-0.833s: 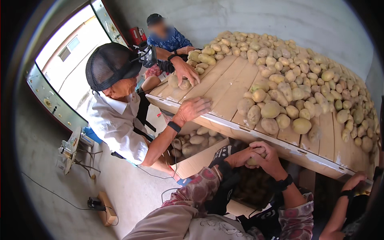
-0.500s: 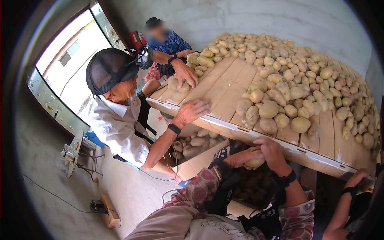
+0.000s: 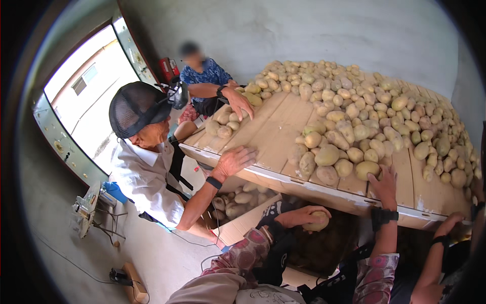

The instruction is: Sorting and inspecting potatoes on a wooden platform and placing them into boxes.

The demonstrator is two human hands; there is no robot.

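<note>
My left hand (image 3: 300, 216) is closed round a pale potato (image 3: 318, 221) below the table's front edge, above a box in shadow. My right hand (image 3: 384, 186) reaches over the edge of the wooden table (image 3: 273, 134). Its fingers are apart, and the thumb side meets the right end of a large yellowish potato (image 3: 367, 171). That potato lies at the near edge of a wide heap of potatoes (image 3: 354, 109). Black bands circle both my wrists.
A co-worker in a white shirt (image 3: 147, 177) has both hands on the table at left, by a small potato group (image 3: 223, 124). Another person (image 3: 205, 73) sits behind. At right shows a co-worker's arm (image 3: 436, 253). A cardboard box (image 3: 243, 219) holds potatoes below.
My right hand has left the potato near my left hand and moved right, up onto the table. My left hand keeps its potato, slightly lower. More potatoes lie by the co-worker at left.
</note>
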